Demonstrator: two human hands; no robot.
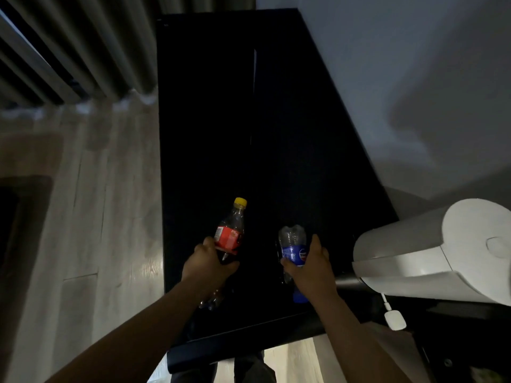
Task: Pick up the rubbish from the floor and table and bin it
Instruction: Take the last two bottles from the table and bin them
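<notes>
Pickup underway over the black table (221, 134): left hand (207, 265) grips a yellow-capped red-labelled bottle (231, 233), right hand (309, 268) a blue-labelled clear bottle (293, 241); binning likely next.

— Floor?
— Pale wood-look floor (96, 203), glossy, dim light.
— Furniture?
— One long black table (249, 120) alongside a plain grey wall (387, 64). White cylindrical appliance (414, 250) at its near right, white plug (396, 319) below it.
— Far left?
— Grey pleated curtain (91, 37), reaching the floor.
</notes>
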